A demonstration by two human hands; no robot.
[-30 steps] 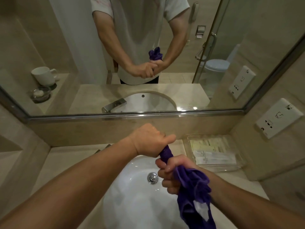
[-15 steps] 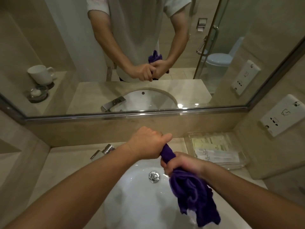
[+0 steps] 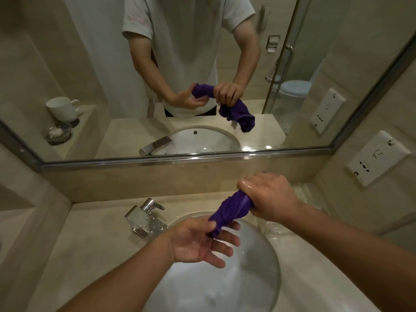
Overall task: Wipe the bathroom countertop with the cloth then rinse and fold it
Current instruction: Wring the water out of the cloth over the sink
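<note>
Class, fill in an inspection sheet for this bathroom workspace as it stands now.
Surface: beige countertop, white sink set in it.
Job's things: purple cloth, twisted, above the sink.
Clutter: clear tray at the right rear, partly hidden.
Grippers: right hand grips cloth's upper end; left hand open, fingers straight, under its lower end.
Cables: nothing seen.
Surroundings: chrome faucet, mirror, wall socket.

White short-sleeved T-shirt (image 3: pixel 186 46), pink sleeve print (image 3: pixel 137 19); 2 bare forearms (image 3: pixel 108 273).
</note>
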